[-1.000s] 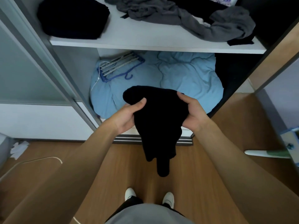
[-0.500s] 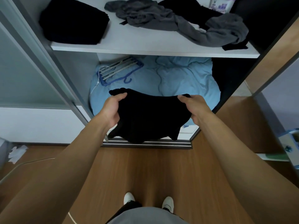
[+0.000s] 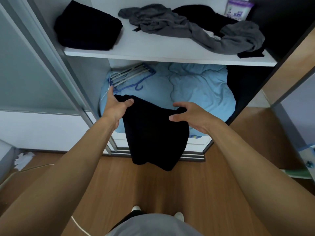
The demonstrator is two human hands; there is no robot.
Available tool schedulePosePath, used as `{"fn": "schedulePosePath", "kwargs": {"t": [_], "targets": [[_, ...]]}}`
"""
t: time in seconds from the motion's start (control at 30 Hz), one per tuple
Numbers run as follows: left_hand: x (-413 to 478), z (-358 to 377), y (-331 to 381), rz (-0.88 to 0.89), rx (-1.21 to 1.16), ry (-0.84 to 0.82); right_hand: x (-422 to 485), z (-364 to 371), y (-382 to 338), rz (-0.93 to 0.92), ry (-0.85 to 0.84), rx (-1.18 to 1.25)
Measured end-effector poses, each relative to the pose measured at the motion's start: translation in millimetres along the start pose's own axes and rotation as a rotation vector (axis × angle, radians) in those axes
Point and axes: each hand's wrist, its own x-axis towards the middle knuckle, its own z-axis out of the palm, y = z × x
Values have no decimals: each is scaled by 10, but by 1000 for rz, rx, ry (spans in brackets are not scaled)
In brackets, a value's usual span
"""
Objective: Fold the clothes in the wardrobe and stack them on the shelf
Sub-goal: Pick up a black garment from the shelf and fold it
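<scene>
I hold a black garment (image 3: pixel 153 132) in the air in front of the open wardrobe, below the white shelf (image 3: pixel 163 56). My left hand (image 3: pixel 116 106) pinches its upper left corner. My right hand (image 3: pixel 189 116) grips its upper right edge with the fingers loosely curled. The cloth hangs down folded roughly in half. On the shelf, a folded black pile (image 3: pixel 88 27) lies at the left. A crumpled grey garment (image 3: pixel 190 28) and a black garment (image 3: pixel 204 17) lie loose at the right.
A light blue duvet (image 3: pixel 196 89) fills the wardrobe bottom, with a blue hanger (image 3: pixel 133 77) on it. A purple-labelled packet (image 3: pixel 238 9) stands at the shelf's back right. The sliding door frame (image 3: pixel 56 62) is at the left. Wooden floor, a white cable (image 3: pixel 34 167) and my feet are below.
The bunched garment was spread wide between my hands, then let hang as a folded panel. Both hands moved up and forward toward the wardrobe, and the view tilted up.
</scene>
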Motion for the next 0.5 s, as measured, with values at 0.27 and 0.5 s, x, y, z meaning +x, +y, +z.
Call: {"fn": "schedulePosePath", "kwargs": {"t": [0.27,0.5], "targets": [[17,-47,73,89,481,-173,88,55,-54,-66,288,-665],[148,-73,98,278,926,-93,148,-24,-105,-280,396,-609]]}}
